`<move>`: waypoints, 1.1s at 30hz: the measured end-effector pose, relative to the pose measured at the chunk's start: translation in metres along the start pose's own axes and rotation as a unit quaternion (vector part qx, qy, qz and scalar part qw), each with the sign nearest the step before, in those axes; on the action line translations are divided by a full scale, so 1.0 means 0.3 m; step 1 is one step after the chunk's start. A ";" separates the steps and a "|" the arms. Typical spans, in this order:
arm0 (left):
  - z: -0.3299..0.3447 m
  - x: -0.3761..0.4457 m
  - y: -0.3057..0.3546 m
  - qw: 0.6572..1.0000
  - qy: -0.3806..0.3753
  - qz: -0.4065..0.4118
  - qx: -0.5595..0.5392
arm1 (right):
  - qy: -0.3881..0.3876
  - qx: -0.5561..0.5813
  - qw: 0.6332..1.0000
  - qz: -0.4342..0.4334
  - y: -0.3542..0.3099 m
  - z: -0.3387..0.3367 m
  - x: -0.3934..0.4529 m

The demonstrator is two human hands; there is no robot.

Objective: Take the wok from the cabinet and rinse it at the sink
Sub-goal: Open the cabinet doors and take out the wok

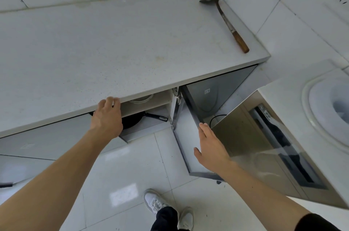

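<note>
Nearest, the right hand [209, 147] lies flat with fingers straight and together, its fingertips against the edge of the open cabinet door [186, 136], swung out toward the floor tiles. Further in, the left hand [107, 117] curls its fingers over the front lip of the countertop [132, 42], holding that edge just above the cabinet opening. The wok [132, 120] sits inside the cabinet [162, 104] on the lower shelf, partly hidden behind the left hand; its dark bowl lies just beyond and right of that hand, and its handle [156, 117] runs out to the right, toward the hinge. The left hand is much the nearer; I judge that a short drop reaches the bowl. Beyond, a spatula [226, 23] lies on the countertop.
</note>
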State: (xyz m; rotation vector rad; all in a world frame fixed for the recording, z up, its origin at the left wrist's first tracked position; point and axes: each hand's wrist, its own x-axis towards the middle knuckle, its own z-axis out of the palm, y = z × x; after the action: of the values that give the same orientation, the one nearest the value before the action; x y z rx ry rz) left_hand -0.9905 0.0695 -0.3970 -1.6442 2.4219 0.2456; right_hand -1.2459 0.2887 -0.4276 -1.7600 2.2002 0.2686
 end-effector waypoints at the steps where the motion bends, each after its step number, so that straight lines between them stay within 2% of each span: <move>1: 0.001 0.001 -0.001 1.000 -0.001 0.001 0.003 | 0.001 -0.005 1.000 -0.003 0.000 0.001 0.001; 9: -0.012 -0.010 -0.027 1.000 -0.006 0.018 -0.006 | -0.007 0.030 1.000 0.001 -0.012 -0.029 0.009; 11: -0.053 -0.033 -0.037 0.999 -0.024 0.001 -0.038 | -0.011 0.029 1.000 -0.002 -0.010 -0.061 0.003; 18: -0.104 -0.268 -0.056 0.998 -0.016 -0.043 -0.044 | -0.013 0.083 0.996 -0.005 -0.070 -0.143 -0.008; 26: -0.190 -0.374 -0.182 0.978 -0.025 -0.144 -0.146 | 0.042 0.143 0.986 -0.081 -0.269 -0.336 0.025; 33: -0.188 -0.296 -0.326 0.961 0.002 -0.148 -0.232 | 0.104 0.133 0.977 -0.128 -0.447 -0.500 0.161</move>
State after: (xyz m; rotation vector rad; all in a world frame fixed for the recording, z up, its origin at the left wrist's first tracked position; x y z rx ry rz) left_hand -0.8718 0.0991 -0.3219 -2.1659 2.1859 0.8081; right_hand -1.1434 0.1639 -0.2981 -1.9608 1.9952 -0.2688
